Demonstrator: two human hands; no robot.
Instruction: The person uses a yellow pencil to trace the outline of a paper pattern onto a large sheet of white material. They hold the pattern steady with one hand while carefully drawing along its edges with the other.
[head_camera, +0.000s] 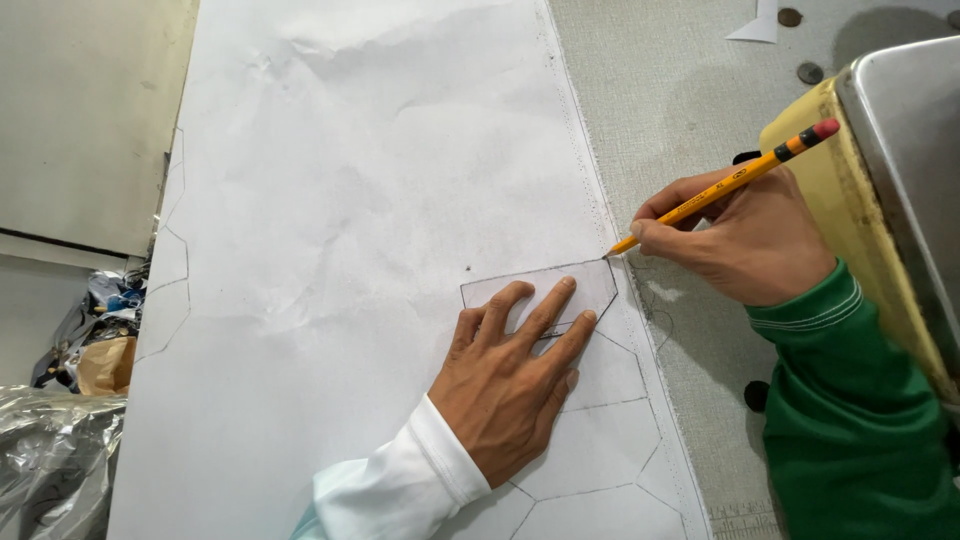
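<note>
Left hand (505, 385) is flat and spread out, fingers pressing down on a small translucent template (545, 290) shaped like a lopsided polygon, so it's not gripping anything, just pinning the piece against the big white sheet of paper (360, 200). Right hand (745, 240) has a yellow pencil (725, 187) pinched between thumb and fingers, the red eraser end pointing up and away to the right, and the tip sits right at the top right corner of the template, touching its edge near the border of the paper. Left arm has a white sleeve (400, 490), right arm has a green sleeve (850, 420) with a ribbed cuff. The paper covers most of the counter (680, 100), which looks like a pale grey textured surface, and it's a bit crumpled up near the top. Below and to the right of the template you can see pencil outlines (600, 440) of the same kind of shape already drawn side by side, and a few more faint ones run down the left edge of the sheet. On the far right there's a yellowish machine body with a metal plate (900, 140) on top, just beside the pencil hand. A couple of small dark round discs (810, 72) lie on the counter near the top right, and some crinkly silver plastic (50, 450) is bunched up at the bottom left.
</note>
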